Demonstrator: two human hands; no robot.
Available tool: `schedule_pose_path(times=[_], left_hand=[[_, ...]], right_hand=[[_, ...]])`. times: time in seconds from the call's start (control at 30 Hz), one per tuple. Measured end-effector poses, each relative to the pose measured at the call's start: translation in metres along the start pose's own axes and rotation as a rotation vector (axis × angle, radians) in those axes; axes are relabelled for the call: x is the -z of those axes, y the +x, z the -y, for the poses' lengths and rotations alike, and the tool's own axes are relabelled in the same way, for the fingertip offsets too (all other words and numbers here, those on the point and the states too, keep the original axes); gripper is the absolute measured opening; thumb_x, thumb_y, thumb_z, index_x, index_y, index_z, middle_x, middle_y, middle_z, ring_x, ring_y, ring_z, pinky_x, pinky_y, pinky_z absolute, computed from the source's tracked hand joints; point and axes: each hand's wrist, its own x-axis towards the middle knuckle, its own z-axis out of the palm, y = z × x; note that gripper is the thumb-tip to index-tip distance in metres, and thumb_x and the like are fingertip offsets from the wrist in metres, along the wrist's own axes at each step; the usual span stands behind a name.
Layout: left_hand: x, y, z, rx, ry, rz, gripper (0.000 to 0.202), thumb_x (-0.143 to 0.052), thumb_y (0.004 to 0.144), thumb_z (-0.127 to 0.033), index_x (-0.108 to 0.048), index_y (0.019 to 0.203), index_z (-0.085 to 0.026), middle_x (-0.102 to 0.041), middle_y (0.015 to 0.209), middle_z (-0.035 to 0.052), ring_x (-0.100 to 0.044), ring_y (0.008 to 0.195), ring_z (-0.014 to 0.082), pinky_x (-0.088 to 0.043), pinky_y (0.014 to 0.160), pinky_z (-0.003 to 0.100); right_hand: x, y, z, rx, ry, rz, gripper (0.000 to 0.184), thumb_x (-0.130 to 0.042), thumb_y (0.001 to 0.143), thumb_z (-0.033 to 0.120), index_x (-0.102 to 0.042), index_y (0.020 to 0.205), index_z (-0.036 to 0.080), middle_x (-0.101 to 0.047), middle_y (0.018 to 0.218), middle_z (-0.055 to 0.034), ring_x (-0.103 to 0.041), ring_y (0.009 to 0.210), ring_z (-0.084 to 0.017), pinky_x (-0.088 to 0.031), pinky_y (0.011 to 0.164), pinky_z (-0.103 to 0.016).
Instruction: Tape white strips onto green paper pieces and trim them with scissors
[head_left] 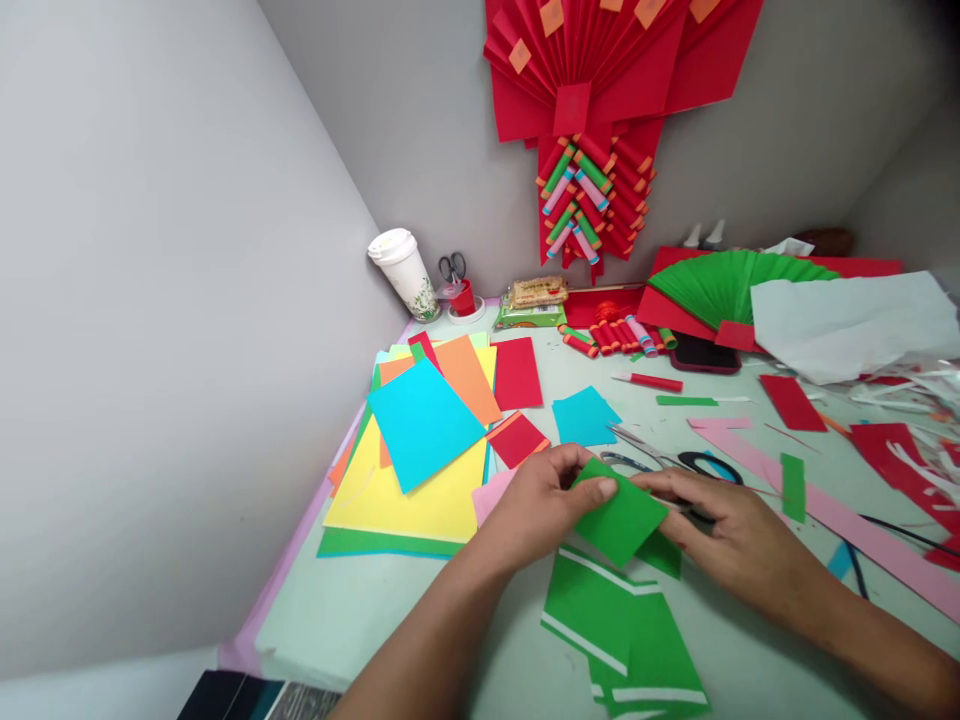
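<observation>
A square of green paper [622, 525] is held a little above the table, between my two hands. My left hand [541, 505] pinches its left side, thumb flat on top and fingers behind it. My right hand [724, 530] has its fingers closed at the right corner, near a second green corner that shows underneath. Below lie green paper pieces with white strips [592, 605], overlapping one another. Just beyond my right hand, scissors with black handles [705, 462] rest on the table, partly covered by it. A blue paper piece [585, 415] lies by the scissors' tips.
Coloured paper sheets [427, 425] are piled at the left. A lidded cup [405, 275] and small scissors in a red holder [459, 290] stand at the back. Rolled paper tubes [615, 335], a red pen [652, 382], a green fan [735, 285] and pink strips [825, 510] lie rightward.
</observation>
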Motion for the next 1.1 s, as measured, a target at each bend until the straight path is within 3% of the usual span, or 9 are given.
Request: schedule_pose_path(times=[0.2, 0.43, 0.57, 0.7, 0.77, 0.83, 0.93, 1.03, 1.1], left_hand=[[0.006, -0.002, -0.001, 0.014, -0.222, 0.062, 0.039, -0.080, 0.073, -0.045, -0.057, 0.083, -0.016, -0.054, 0.075, -0.0019, -0.050, 0.068, 0.0110, -0.037, 0.064, 0.024], [0.010, -0.006, -0.005, 0.015, -0.221, 0.093, 0.038, -0.080, 0.075, -0.045, -0.057, 0.085, -0.016, -0.057, 0.076, -0.0008, -0.052, 0.067, 0.0105, -0.039, 0.062, 0.024], [0.007, -0.004, -0.005, -0.022, -0.165, 0.014, 0.035, -0.077, 0.077, -0.044, -0.058, 0.086, -0.016, -0.058, 0.078, 0.0004, -0.054, 0.068, 0.0116, -0.041, 0.062, 0.024], [0.006, -0.001, -0.004, -0.094, -0.159, -0.175, 0.035, -0.078, 0.077, -0.036, -0.061, 0.101, -0.018, -0.059, 0.079, -0.0010, -0.054, 0.071, 0.0124, -0.041, 0.063, 0.023], [0.007, 0.000, -0.003, -0.126, -0.147, -0.247, 0.028, -0.074, 0.080, -0.036, -0.063, 0.099, -0.019, -0.061, 0.080, -0.0002, -0.055, 0.073, 0.0136, -0.042, 0.065, 0.024], [0.009, 0.000, -0.002, -0.149, -0.065, -0.303, 0.021, -0.068, 0.084, -0.038, -0.065, 0.087, -0.018, -0.062, 0.080, 0.0013, -0.057, 0.075, 0.0154, -0.043, 0.066, 0.025], [0.010, -0.001, -0.002, -0.167, 0.145, -0.372, 0.026, -0.061, 0.089, -0.038, -0.062, 0.072, -0.018, -0.057, 0.071, 0.0001, -0.053, 0.070, 0.0158, -0.039, 0.063, 0.026], [0.007, -0.002, -0.004, -0.195, 0.270, -0.345, 0.031, -0.054, 0.092, -0.036, -0.057, 0.066, -0.018, -0.052, 0.067, -0.0011, -0.050, 0.068, 0.0156, -0.037, 0.063, 0.027], [0.005, -0.003, -0.006, -0.216, 0.297, -0.305, 0.031, -0.050, 0.095, -0.034, -0.061, 0.070, -0.018, -0.058, 0.073, 0.0004, -0.054, 0.072, 0.0164, -0.040, 0.068, 0.028]], right_hand=[[0.008, -0.002, -0.002, -0.049, 0.070, 0.053, 0.039, -0.040, 0.101, 0.044, -0.065, 0.128, 0.029, -0.063, 0.067, 0.0023, -0.061, 0.062, -0.016, -0.050, 0.059, -0.026], [0.008, -0.003, 0.001, -0.098, 0.077, 0.196, 0.033, -0.049, 0.096, 0.040, -0.072, 0.118, 0.029, -0.071, 0.073, 0.0007, -0.065, 0.068, -0.018, -0.050, 0.063, -0.027], [0.006, -0.002, 0.002, -0.144, 0.073, 0.150, 0.024, -0.054, 0.093, 0.038, -0.073, 0.102, 0.027, -0.070, 0.070, 0.0016, -0.065, 0.066, -0.017, -0.050, 0.064, -0.027], [0.008, -0.001, -0.001, -0.161, 0.082, 0.015, 0.023, -0.056, 0.092, 0.046, -0.069, 0.093, 0.026, -0.068, 0.066, 0.0021, -0.062, 0.059, -0.016, -0.050, 0.058, -0.025], [0.009, -0.001, -0.003, -0.165, 0.100, -0.062, 0.025, -0.056, 0.092, 0.047, -0.067, 0.093, 0.026, -0.068, 0.068, 0.0019, -0.060, 0.055, -0.014, -0.049, 0.056, -0.025], [0.011, -0.002, -0.004, -0.137, 0.093, -0.105, 0.024, -0.055, 0.093, 0.047, -0.066, 0.092, 0.025, -0.066, 0.067, 0.0024, -0.058, 0.052, -0.014, -0.048, 0.053, -0.024], [0.012, -0.004, -0.003, -0.041, 0.021, -0.088, 0.023, -0.053, 0.096, 0.045, -0.065, 0.089, 0.026, -0.065, 0.070, 0.0020, -0.059, 0.057, -0.014, -0.047, 0.055, -0.024], [0.009, -0.005, 0.001, 0.081, -0.058, -0.066, 0.020, -0.054, 0.097, 0.039, -0.065, 0.088, 0.026, -0.068, 0.080, 0.0006, -0.063, 0.068, -0.016, -0.049, 0.063, -0.025], [0.006, -0.006, 0.002, 0.154, -0.097, -0.052, 0.017, -0.054, 0.097, 0.035, -0.067, 0.090, 0.027, -0.070, 0.083, 0.0004, -0.065, 0.072, -0.016, -0.050, 0.067, -0.026]])
